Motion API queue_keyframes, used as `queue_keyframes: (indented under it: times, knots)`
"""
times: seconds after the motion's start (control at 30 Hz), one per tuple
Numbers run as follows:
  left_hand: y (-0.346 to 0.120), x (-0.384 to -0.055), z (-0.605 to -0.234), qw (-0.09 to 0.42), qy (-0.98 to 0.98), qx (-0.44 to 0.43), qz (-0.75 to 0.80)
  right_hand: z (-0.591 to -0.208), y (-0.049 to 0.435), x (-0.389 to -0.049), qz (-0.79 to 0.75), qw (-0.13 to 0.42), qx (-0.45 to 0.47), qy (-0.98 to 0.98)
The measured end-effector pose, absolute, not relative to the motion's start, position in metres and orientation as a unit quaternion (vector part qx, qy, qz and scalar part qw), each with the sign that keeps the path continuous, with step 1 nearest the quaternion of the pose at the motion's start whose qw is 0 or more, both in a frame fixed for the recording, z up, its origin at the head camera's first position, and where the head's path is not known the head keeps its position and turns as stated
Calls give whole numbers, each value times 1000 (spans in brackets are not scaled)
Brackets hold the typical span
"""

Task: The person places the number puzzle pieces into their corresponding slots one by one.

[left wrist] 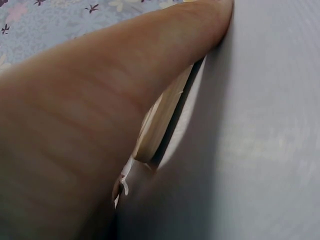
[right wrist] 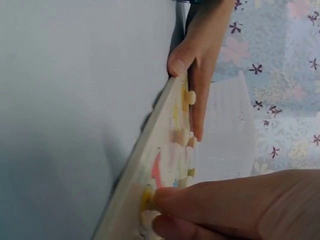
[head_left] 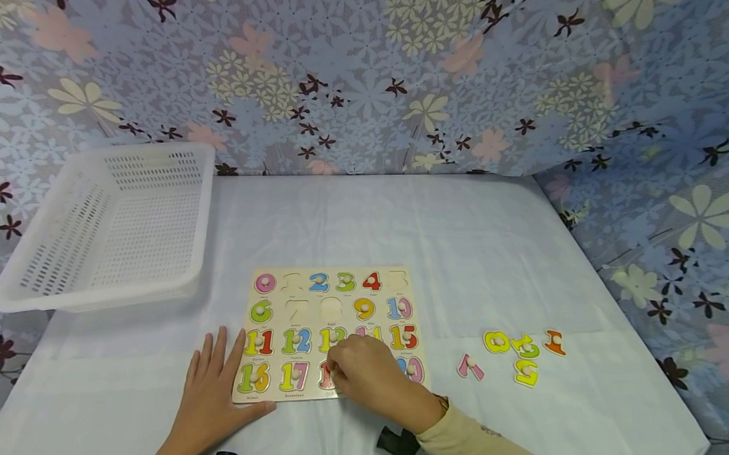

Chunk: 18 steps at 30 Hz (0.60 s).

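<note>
A wooden number puzzle board lies flat, with colourful knobbed numbers set in several rows. My left hand rests spread at its left edge, thumb along the lower left corner. In the left wrist view, the thumb side covers much of the board's edge. My right hand is over the bottom row; its thumb and fingertip pinch at a number puzzle piece with yellow and red showing. That hand hides part of the lower rows. Shallow recesses, such as the 7 shape, show in the upper rows.
Right of the board lie a pink 7, yellow 8, green-and-yellow piece, yellow 5 and orange 1. A white perforated basket stands at the back left. Floral cloth hangs behind the table.
</note>
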<state>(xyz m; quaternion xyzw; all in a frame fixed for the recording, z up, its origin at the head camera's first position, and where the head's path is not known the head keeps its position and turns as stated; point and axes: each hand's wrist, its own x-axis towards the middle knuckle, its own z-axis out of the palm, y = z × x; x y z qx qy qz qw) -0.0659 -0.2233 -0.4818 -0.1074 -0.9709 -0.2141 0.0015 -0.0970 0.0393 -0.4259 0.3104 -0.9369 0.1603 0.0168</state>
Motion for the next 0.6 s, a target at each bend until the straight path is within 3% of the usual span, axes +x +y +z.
queue_keyframes:
  times: [0.33,0.6]
  knots:
    - [-223,-65,-482,1,-970,-113,-216,-423,61,-98,218,-36,245,-944]
    - [-222,-65,-484,18,-969,-115,-218,-412,142,-109,251,-6,80,-965]
